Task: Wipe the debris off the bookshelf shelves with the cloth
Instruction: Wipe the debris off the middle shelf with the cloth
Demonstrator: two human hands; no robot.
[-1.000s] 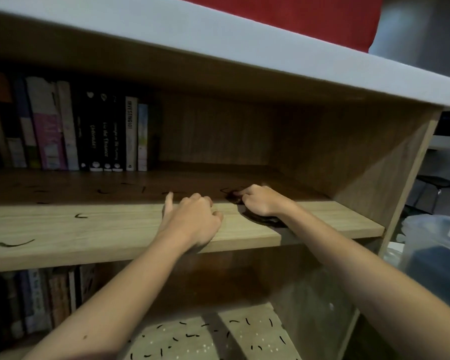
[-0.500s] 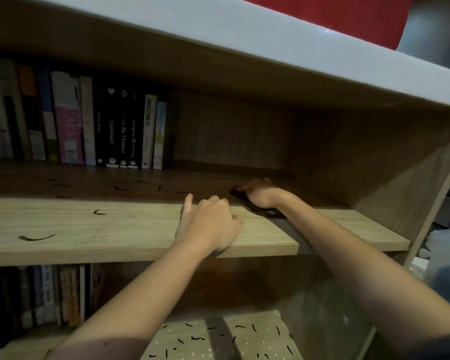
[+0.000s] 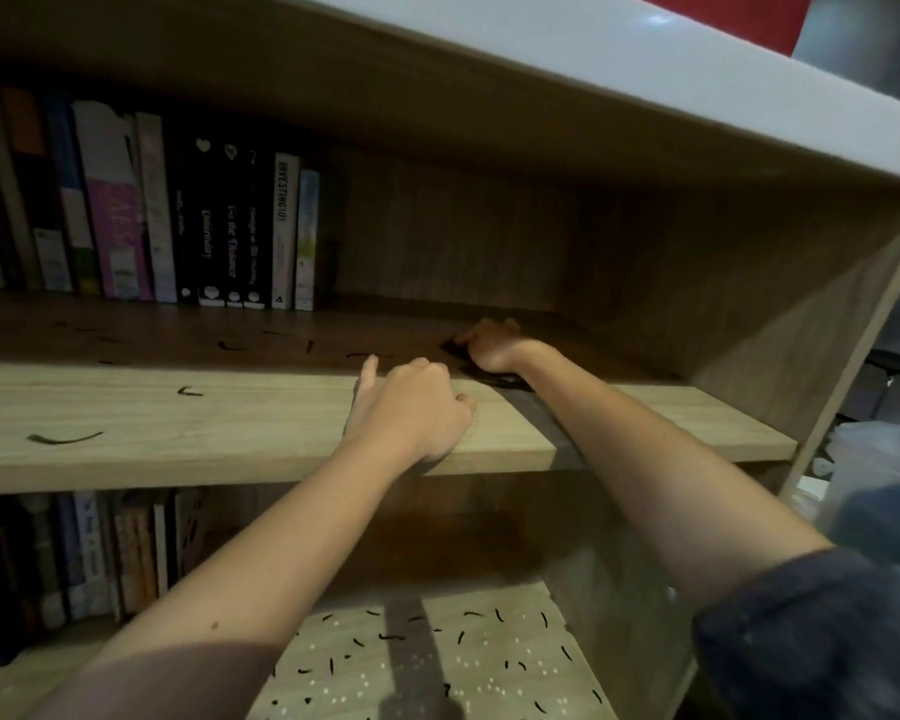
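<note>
Right hand (image 3: 495, 346), cloth (image 3: 493, 379) farther into shelf (image 3: 230, 426)

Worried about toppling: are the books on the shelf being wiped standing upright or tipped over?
Upright. The books stand spine-out in a row at the back left of the shelf; none lies flat.

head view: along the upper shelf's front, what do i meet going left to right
long debris strip → small debris curl → left hand → right hand on the dark cloth → bookcase side panel → plastic tub
</note>
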